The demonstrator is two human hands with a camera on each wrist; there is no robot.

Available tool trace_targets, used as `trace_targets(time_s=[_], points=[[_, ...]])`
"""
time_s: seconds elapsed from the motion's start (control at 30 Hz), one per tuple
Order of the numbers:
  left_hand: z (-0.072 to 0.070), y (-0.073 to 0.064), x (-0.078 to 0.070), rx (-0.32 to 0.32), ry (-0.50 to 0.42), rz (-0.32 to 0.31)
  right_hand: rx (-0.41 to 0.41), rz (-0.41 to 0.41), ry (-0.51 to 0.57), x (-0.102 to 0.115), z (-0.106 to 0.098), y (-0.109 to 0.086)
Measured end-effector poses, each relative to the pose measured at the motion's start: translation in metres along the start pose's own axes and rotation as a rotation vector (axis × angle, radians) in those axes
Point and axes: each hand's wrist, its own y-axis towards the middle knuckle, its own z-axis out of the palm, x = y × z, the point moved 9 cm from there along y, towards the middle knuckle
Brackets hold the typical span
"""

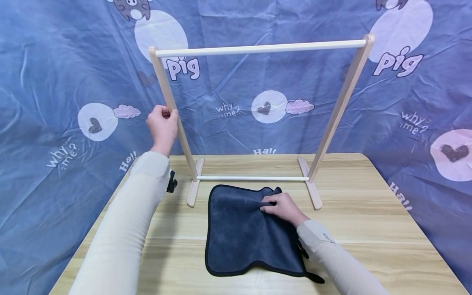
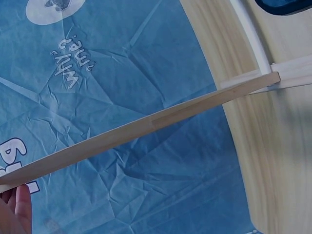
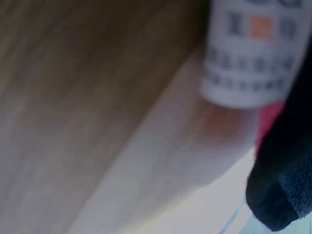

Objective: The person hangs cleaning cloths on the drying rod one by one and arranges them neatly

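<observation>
A light wooden rack [image 1: 262, 49] with a white top bar stands at the back of the table. My left hand [image 1: 164, 125] pinches its left upright [image 2: 151, 122] about halfway up, and the fingers show at the lower left corner of the left wrist view. A dark grey cloth [image 1: 236, 229] with black edging lies spread in front of the rack. My right hand [image 1: 282, 207] pinches a fold near the cloth's upper right corner. In the right wrist view, the cloth's black edge [image 3: 265, 195] appears close up, beside a blurred white printed piece [image 3: 251, 63].
The rack's feet [image 1: 311, 186] rest on the wood-grain table [image 1: 354, 229], joined by a low white bar [image 1: 252, 178]. Behind hangs a blue printed curtain [image 1: 228, 24]. A black strap end [image 1: 315, 278] sticks out at the cloth's lower right corner.
</observation>
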Motion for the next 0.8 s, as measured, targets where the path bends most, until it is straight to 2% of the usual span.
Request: trace_targets(time_s=[0.4, 0.8], points=[[-0.001, -0.001, -0.001, -0.003, -0.002, 0.014, -0.031, 0.045, 0.066, 0.006, -0.007, 0.004], [-0.001, -0.005, -0.001, 0.010, -0.004, 0.010, -0.130, 0.008, 0.096, 0.022, -0.020, 0.006]])
